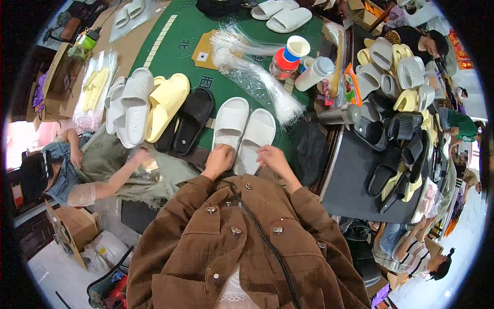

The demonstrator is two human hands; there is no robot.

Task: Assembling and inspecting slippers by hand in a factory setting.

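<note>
A pair of light grey slide slippers lies side by side in front of me on the green tabletop, toes pointing away: a left slipper (231,121) and a right slipper (255,139). My left hand (219,161) is closed at the heel end of the left slipper, fingers curled against its edge. At the outer side of the right slipper, my right hand (274,161) has its thumb and fingers bent together on the rim. To the left stand black slippers (193,118), pale yellow slippers (167,107) and more grey slippers (134,105), close together.
A bundle of clear plastic strips (257,77) spreads across the green mat (170,46). Cups (297,48) and a white tumbler (315,73) stand right of it. Piled slippers (396,123) cover a dark side table (355,180). At left, a co-worker's arm (118,172) reaches in.
</note>
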